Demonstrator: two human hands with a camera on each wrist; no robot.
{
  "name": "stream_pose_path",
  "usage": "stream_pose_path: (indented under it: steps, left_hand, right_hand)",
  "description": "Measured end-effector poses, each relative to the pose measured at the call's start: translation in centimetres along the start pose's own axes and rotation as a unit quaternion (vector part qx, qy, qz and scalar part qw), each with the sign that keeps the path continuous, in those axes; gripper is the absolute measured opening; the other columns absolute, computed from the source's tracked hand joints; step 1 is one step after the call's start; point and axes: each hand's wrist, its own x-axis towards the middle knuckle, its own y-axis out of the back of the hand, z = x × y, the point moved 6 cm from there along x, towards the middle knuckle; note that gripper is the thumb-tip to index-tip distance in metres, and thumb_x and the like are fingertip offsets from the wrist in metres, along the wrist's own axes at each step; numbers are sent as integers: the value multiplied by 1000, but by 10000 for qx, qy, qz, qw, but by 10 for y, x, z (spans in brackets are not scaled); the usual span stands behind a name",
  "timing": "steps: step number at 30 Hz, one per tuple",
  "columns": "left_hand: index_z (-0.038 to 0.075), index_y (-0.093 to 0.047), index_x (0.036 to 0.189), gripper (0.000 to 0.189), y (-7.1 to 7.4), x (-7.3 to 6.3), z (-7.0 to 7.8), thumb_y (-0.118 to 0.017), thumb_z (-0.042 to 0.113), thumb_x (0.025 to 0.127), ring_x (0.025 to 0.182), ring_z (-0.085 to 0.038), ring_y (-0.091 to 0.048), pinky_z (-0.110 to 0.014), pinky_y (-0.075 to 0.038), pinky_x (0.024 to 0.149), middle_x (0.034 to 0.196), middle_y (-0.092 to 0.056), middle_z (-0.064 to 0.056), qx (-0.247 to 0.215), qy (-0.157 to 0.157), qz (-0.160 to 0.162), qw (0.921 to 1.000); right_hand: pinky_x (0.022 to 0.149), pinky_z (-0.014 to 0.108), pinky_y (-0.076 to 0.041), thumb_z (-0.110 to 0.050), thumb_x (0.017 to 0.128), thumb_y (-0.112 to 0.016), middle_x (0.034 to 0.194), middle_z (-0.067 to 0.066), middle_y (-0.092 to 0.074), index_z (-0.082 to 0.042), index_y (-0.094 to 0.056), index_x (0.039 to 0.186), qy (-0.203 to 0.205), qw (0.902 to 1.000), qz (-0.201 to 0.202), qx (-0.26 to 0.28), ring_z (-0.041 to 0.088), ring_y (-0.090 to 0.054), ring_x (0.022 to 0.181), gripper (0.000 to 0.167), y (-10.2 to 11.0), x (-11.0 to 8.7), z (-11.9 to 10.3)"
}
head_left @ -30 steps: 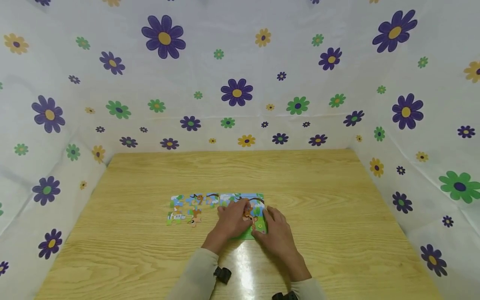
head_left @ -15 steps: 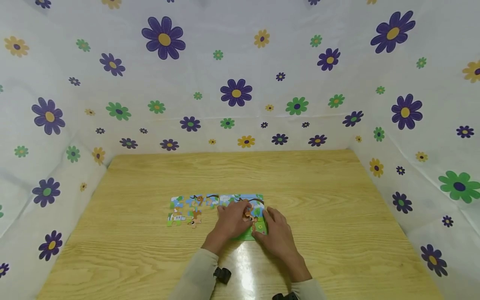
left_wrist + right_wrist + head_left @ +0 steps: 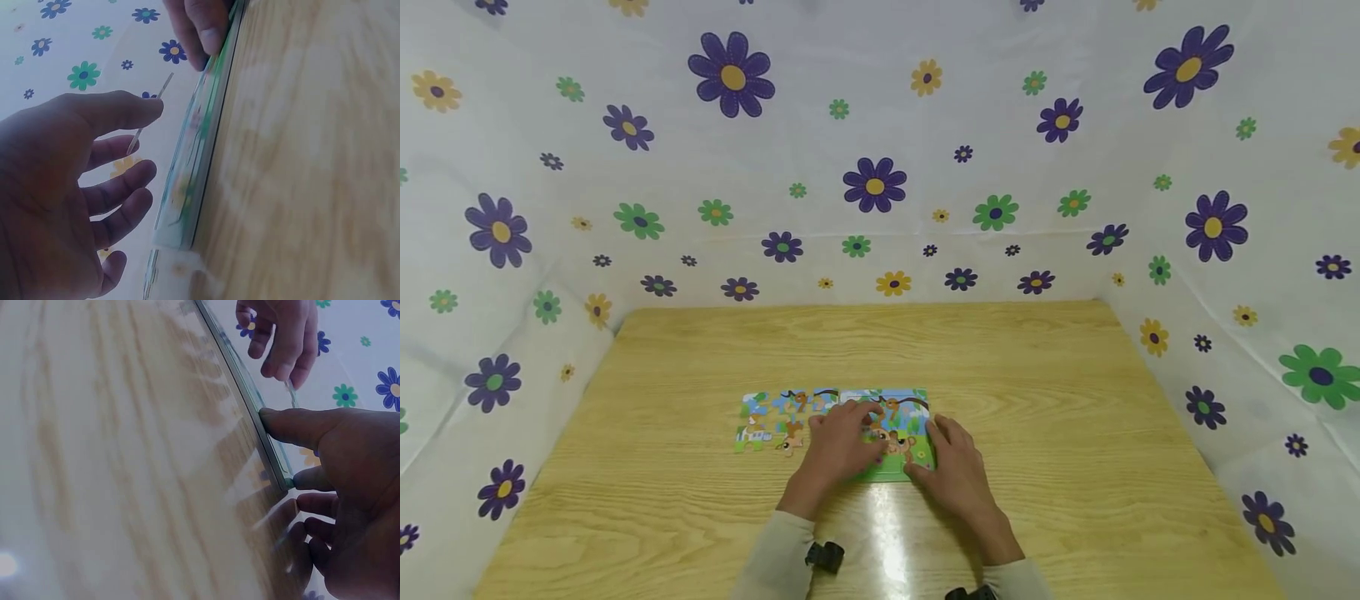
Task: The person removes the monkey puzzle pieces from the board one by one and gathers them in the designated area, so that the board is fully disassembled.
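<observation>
A jigsaw puzzle board (image 3: 895,475) with a green border and an animal picture lies flat on the table. My left hand (image 3: 842,443) is over its left part, pinching a thin puzzle piece (image 3: 167,86) between thumb and index finger. In the left wrist view that piece stands edge-on, tilted, above the board; its printed face is hidden. My right hand (image 3: 957,467) grips the board at its near right corner. In the right wrist view the thumb (image 3: 275,419) presses the near edge, and another finger touches the corner.
Several loose puzzle pieces (image 3: 752,437) lie in a patch just left of the board, some close to its left edge. The wooden table (image 3: 700,517) is enclosed at the back and sides by a white flowered cloth (image 3: 805,150).
My left hand has shifted left and lifts a puzzle piece up off the board, uncovering more of the picture. My right hand stays at the board's right edge.
</observation>
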Motion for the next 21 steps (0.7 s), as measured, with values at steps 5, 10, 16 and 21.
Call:
stream_pose_path:
  steps: [5,10,16,21]
  left_hand:
    - [32,-63,118,42,6,-6,-13,-73,48,80,97,-19,-59,-56,-33,87,102,-64,7,-152,152,62,9997]
    - [32,-64,119,43,12,-10,-28,-75,46,80,96,-18,-57,-55,-32,84,98,-62,8,-206,337,260,9989]
    - [28,-63,123,44,17,-15,-46,-75,39,82,94,-18,-59,-60,-35,88,97,-60,6,-524,691,376,9955]
    - [29,-63,121,43,21,-19,-56,-75,38,81,100,-22,-60,-60,-34,89,99,-62,5,-569,882,496,9932]
  right_hand:
    - [106,60,-32,-41,84,-72,151,14,-37,-3,-44,144,-33,10000,0,-9,37,-31,141,77,-1,1,0]
    - [105,61,-32,-39,84,-73,151,15,-37,-2,-43,144,-60,10000,-46,43,37,-30,142,77,-1,0,1]
    - [104,61,-32,-37,83,-73,151,15,-37,-2,-43,144,-49,10000,-38,57,37,-30,141,76,2,1,0]
    - [103,61,-32,-37,83,-73,151,16,-37,-2,-44,144,-31,9999,-51,95,38,-30,141,76,4,2,-2]
